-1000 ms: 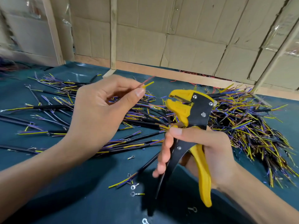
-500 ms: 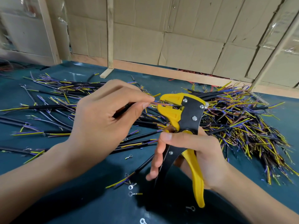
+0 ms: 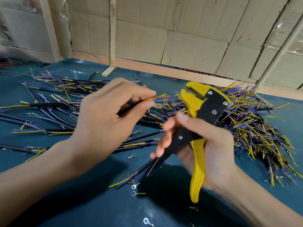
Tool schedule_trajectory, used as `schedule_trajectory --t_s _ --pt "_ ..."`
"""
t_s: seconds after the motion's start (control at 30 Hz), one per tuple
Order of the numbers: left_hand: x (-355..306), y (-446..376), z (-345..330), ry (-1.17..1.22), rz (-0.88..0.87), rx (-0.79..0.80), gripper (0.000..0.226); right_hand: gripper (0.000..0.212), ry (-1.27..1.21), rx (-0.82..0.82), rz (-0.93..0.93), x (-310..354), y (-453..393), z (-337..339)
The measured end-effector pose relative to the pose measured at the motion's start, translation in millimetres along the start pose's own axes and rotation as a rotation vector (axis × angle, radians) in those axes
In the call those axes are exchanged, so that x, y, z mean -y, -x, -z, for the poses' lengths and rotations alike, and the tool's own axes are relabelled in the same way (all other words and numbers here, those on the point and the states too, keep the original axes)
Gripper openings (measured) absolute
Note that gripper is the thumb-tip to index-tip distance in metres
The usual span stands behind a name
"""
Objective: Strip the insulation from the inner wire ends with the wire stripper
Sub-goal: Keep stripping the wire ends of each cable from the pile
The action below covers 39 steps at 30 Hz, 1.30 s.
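Fingers of left hand (image 3: 105,118) pinch cable (image 3: 131,107), mid-frame; its ends are now pulled clear of stripper (image 3: 199,110), gripped by right hand (image 3: 208,145). Colored tips look unstripped; likely re-feed.

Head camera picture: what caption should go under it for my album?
Left hand pinches a cable's coloured inner wires beside the yellow wire stripper held in the right hand.

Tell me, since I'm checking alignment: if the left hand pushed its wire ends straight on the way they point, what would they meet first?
Probably the yellow-and-black wire stripper's open yellow head; left hand aims the coloured wire ends at it, though depth is unclear.
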<state>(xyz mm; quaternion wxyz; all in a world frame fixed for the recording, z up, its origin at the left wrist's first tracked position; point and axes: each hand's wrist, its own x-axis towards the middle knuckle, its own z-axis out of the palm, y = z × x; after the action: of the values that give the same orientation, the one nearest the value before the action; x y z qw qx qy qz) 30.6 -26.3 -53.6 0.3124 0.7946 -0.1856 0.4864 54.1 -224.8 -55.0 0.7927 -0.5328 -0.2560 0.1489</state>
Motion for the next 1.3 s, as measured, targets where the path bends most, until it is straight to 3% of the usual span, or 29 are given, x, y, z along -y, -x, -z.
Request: schedule_trajectory --t_s 0.07,0.13,0.37,0.5,0.63,0.73,0.87,1.07,1.23,1.3 --pt "3 0 0 0.014 0.007 0.035 0.016 0.040 0.012 -0.022 0.011 -1 -2 0" --pt "5 0 -2 0.003 -0.076 0.124 0.018 0.047 0.015 -0.048 0.006 -3 -4 2" --pt "9 4 -8 0.055 -0.230 0.256 0.025 0.023 0.041 -0.161 -0.091 -1 -11 11" --pt "17 1 -5 -0.036 -0.318 0.278 0.041 0.005 0.004 -0.244 0.001 16 -16 20" --pt "32 -4 7 -0.208 -0.383 0.735 0.023 0.017 -0.054 -0.419 0.104 47 -21 46" --pt "37 2 3 -0.244 -0.249 0.942 0.027 0.014 -0.076 -0.599 0.160 59 -22 66" --pt "39 6 -5 -0.225 -0.120 0.971 0.026 0.005 -0.103 -0.735 0.242 66 -22 78" --pt "38 8 -6 -0.278 -0.145 0.920 0.017 0.004 -0.018 -0.774 0.311 52 -23 70" --pt "35 5 -1 -0.258 -0.018 0.859 0.021 0.009 0.122 -0.676 0.336 23 -22 51" --pt "32 1 2 -0.186 0.045 0.784 0.022 0.021 0.175 -0.588 0.396 20 -20 45"
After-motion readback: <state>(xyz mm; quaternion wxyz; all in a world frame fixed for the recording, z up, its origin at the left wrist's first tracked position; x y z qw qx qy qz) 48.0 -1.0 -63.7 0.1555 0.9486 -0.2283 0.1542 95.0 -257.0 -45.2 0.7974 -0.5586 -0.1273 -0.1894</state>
